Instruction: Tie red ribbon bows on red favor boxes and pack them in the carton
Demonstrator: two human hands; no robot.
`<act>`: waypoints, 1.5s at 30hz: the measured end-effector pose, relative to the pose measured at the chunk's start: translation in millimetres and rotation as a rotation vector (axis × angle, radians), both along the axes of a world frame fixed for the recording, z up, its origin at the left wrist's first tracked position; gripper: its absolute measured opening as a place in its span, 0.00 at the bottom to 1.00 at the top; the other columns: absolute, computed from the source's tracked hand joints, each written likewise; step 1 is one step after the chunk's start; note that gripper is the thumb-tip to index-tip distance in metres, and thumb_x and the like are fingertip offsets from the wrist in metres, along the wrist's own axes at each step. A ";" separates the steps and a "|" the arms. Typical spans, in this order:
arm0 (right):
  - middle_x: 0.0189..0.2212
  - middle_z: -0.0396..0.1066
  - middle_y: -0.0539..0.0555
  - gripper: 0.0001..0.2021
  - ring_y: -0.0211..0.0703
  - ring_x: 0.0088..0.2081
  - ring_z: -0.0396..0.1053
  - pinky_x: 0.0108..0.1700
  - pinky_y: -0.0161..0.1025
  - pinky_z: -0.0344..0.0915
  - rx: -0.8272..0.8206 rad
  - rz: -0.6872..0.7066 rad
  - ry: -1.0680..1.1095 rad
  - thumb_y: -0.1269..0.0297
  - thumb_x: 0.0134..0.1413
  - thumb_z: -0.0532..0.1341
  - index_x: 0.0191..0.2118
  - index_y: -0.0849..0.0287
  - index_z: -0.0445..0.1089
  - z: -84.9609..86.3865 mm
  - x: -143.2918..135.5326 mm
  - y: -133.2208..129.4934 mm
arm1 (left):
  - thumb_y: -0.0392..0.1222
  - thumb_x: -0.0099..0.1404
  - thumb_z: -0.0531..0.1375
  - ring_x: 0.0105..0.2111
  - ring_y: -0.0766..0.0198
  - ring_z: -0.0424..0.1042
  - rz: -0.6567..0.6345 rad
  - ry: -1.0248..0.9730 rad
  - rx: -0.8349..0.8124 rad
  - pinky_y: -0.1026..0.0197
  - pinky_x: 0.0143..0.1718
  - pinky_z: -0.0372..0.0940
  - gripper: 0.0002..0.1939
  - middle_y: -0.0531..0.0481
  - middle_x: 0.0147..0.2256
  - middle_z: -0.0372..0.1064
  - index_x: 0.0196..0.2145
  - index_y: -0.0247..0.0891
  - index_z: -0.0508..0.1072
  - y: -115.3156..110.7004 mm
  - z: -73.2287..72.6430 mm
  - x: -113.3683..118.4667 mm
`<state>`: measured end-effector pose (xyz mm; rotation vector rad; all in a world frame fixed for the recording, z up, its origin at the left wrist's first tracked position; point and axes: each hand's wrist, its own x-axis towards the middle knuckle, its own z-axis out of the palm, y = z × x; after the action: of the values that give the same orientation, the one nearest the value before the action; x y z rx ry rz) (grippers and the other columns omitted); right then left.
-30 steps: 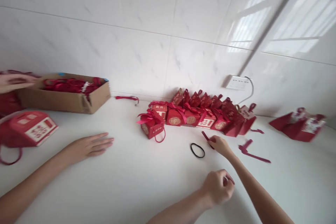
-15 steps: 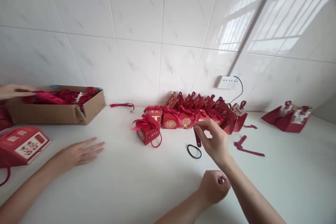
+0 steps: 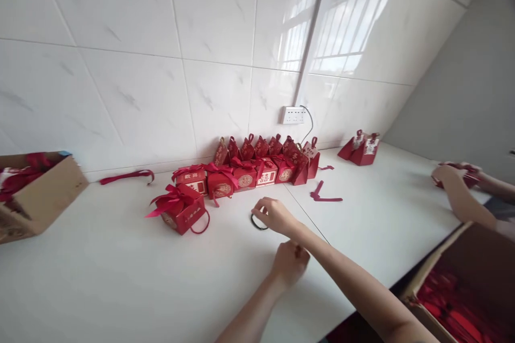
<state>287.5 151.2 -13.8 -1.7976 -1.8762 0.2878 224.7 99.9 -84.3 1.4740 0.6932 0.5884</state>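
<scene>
My right hand (image 3: 276,215) is pinched over a black elastic ring (image 3: 259,226) on the white table; what its fingertips hold, if anything, is too small to tell. Just below it, my left hand (image 3: 290,263) is curled into a fist, with a small dark red bit showing between the fingers that I cannot make out. Left of my hands sits a red gift box (image 3: 189,213) with a ribbon bow and a cord loop. Behind it, several red boxes (image 3: 244,178) stand in a row.
Dark red strips (image 3: 322,195) lie right of the row. A cardboard box (image 3: 52,193) of red ribbons is at the left, an open carton (image 3: 426,300) at lower right. Another person's hands hold a red item (image 3: 458,171). Two red bags (image 3: 364,153) stand by the wall.
The view has swung right, bringing the open carton and another person's hands into sight. My right hand has lowered to the black ring. The dark red strip beside it no longer shows on the table.
</scene>
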 end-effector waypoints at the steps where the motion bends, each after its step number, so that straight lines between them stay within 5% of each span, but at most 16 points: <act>1: 0.31 0.74 0.53 0.07 0.39 0.31 0.71 0.35 0.36 0.65 -0.025 -0.050 -0.021 0.67 0.56 0.58 0.31 0.60 0.72 -1.7 17.8 -7.9 | 0.35 0.51 0.55 0.19 0.70 0.49 0.006 -0.006 0.007 0.64 0.21 0.43 0.11 0.58 0.15 0.50 0.17 0.40 0.54 1.0 -0.1 0.5; 8: 0.37 0.74 0.56 0.08 0.44 0.39 0.71 0.42 0.41 0.65 -0.192 -0.450 -0.164 0.70 0.58 0.55 0.36 0.63 0.72 -15.6 151.5 -44.0 | 0.38 0.53 0.53 0.17 0.71 0.45 -0.028 -0.030 0.015 0.66 0.19 0.42 0.07 0.60 0.16 0.47 0.20 0.40 0.56 3.1 1.6 0.1; 13: 0.54 0.63 0.61 0.18 0.47 0.53 0.63 0.50 0.45 0.62 -0.267 -0.537 -0.284 0.77 0.57 0.53 0.53 0.60 0.64 -38.8 197.3 -52.2 | 0.39 0.53 0.52 0.18 0.72 0.43 -0.025 -0.023 0.020 0.66 0.19 0.41 0.07 0.61 0.16 0.45 0.21 0.40 0.56 3.6 3.7 -2.6; 16: 0.63 0.50 0.60 0.33 0.50 0.63 0.50 0.55 0.46 0.57 -0.317 -0.452 -0.368 0.87 0.50 0.51 0.61 0.54 0.56 -49.6 203.5 -46.9 | 0.39 0.53 0.52 0.18 0.72 0.42 -0.027 -0.015 0.016 0.66 0.19 0.40 0.07 0.61 0.16 0.44 0.21 0.40 0.56 3.7 3.8 -3.8; 18: 0.64 0.48 0.58 0.34 0.51 0.64 0.46 0.56 0.49 0.56 -0.349 -0.385 -0.422 0.85 0.51 0.53 0.62 0.53 0.53 -52.1 204.0 -40.4 | 0.39 0.53 0.52 0.18 0.72 0.41 -0.032 -0.011 0.013 0.66 0.18 0.39 0.07 0.62 0.16 0.43 0.21 0.40 0.56 3.7 3.5 -4.3; 24: 0.53 0.63 0.58 0.17 0.49 0.51 0.65 0.51 0.52 0.64 -0.435 -0.320 -0.574 0.62 0.59 0.58 0.53 0.60 0.63 -43.9 203.1 -19.5 | 0.39 0.54 0.52 0.18 0.72 0.40 -0.046 0.002 0.006 0.66 0.18 0.39 0.07 0.62 0.16 0.42 0.21 0.40 0.55 5.6 1.7 -4.7; 38: 0.44 0.68 0.56 0.14 0.43 0.42 0.70 0.43 0.45 0.69 -0.585 -0.401 -0.673 0.61 0.60 0.58 0.48 0.63 0.66 -34.1 201.8 -14.6 | 0.35 0.53 0.53 0.17 0.72 0.44 -0.010 -0.020 -0.052 0.66 0.18 0.41 0.06 0.61 0.15 0.47 0.21 0.39 0.57 -5.3 5.7 -4.0; 45: 0.41 0.70 0.55 0.10 0.39 0.38 0.70 0.39 0.40 0.70 -0.476 -0.452 -0.627 0.62 0.60 0.58 0.44 0.61 0.68 -19.3 177.1 -23.1 | 0.35 0.52 0.53 0.17 0.72 0.46 -0.026 -0.011 -0.014 0.65 0.18 0.42 0.06 0.60 0.16 0.49 0.21 0.39 0.57 -10.2 6.4 -7.5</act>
<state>464.6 128.0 -33.1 -2.8313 -1.7948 -0.0097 217.2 89.7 -77.9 1.4638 0.6674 0.5698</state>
